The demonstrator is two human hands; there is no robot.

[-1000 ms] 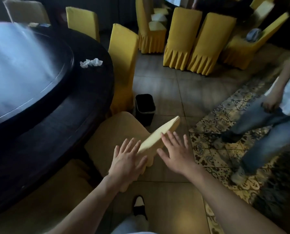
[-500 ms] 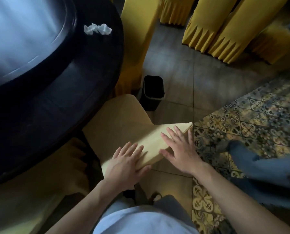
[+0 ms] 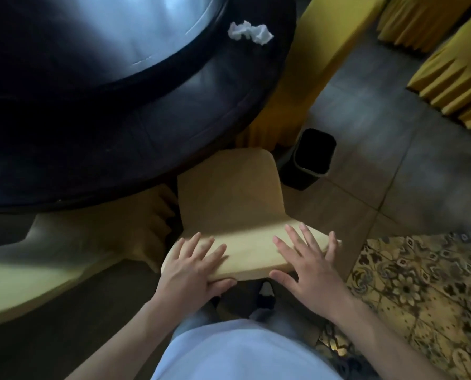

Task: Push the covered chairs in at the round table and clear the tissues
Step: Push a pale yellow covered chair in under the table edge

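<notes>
A chair in a yellow cover (image 3: 229,198) stands right below me, its seat partly under the edge of the dark round table (image 3: 152,127). My left hand (image 3: 194,266) grips the top of the chair's backrest at its left end, thumb underneath. My right hand (image 3: 308,263) lies flat on the backrest's right end, fingers spread and thumb under its edge. A crumpled white tissue (image 3: 250,32) lies on the table's dark rim, beside the grey glass turntable (image 3: 105,31).
A small black bin (image 3: 311,157) stands on the tiled floor just right of the chair. Another covered chair (image 3: 319,58) sits at the table behind it, one more (image 3: 50,259) to my left. More yellow chairs (image 3: 453,78) fill the upper right. A patterned carpet (image 3: 420,292) lies at right.
The chair has slid in toward the table, its seat now partly under the rim. Both hands moved onto the backrest top. My view tipped downward; the other person has left the view.
</notes>
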